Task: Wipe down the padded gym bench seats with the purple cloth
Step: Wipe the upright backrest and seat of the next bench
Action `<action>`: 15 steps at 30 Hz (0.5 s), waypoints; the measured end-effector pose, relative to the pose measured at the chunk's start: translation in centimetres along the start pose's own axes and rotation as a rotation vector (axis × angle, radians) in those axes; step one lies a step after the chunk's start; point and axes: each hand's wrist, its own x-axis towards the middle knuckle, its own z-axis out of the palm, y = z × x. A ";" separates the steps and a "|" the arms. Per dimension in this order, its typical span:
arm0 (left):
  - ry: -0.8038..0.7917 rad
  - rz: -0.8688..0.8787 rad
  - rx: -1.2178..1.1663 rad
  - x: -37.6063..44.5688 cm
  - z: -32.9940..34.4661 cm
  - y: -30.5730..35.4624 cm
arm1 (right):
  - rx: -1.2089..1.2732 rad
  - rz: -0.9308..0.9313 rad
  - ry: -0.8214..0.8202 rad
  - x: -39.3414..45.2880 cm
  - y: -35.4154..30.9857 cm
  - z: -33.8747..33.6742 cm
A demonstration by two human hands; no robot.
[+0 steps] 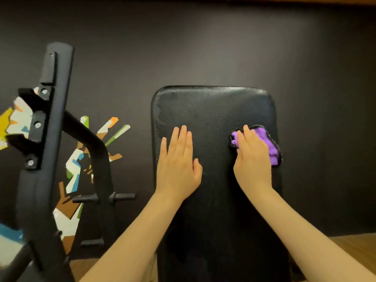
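A black padded bench seat [213,110] runs up the middle of the view, its far end rounded. My left hand [178,159] lies flat on the pad's left side, fingers straight and together. My right hand [251,157] presses the purple cloth [268,143] against the pad near its right edge. The cloth is bunched, has a dark stitched border, and shows beyond my fingers and to their right. Most of the cloth is hidden under my palm.
A black steel rack upright [48,127] with bolted brackets stands at the left. A curved frame tube [95,147] and two short pegs [122,196] sit between it and the bench. Behind is a dark wall [203,47] with a coloured mural [77,169]. Wooden floor [345,249] shows at lower right.
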 end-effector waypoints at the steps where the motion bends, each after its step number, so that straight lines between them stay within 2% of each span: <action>1: 0.002 -0.072 0.018 -1.0 0.0 -0.4 | 0.002 -0.045 -0.021 0.6 -1.1 0.1; 3: -0.022 -0.172 0.042 -3.4 0.5 -0.6 | -0.006 -0.146 -0.061 1.7 -3.3 -0.1; 8: -0.053 -0.234 -0.002 -4.8 1.3 -0.8 | -0.006 -0.497 -0.192 5.7 -8.7 -1.3; 10: -0.051 -0.252 -0.023 -5.0 1.3 -0.8 | -0.013 -0.541 -0.155 7.1 -10.1 -1.3; 12: -0.033 -0.289 -0.056 -5.3 1.6 -1.0 | 0.018 -0.503 -0.106 7.7 -10.8 -0.4; 15: 0.004 -0.340 -0.125 -5.5 1.9 -1.1 | 0.109 -0.505 -0.012 5.9 -11.4 1.2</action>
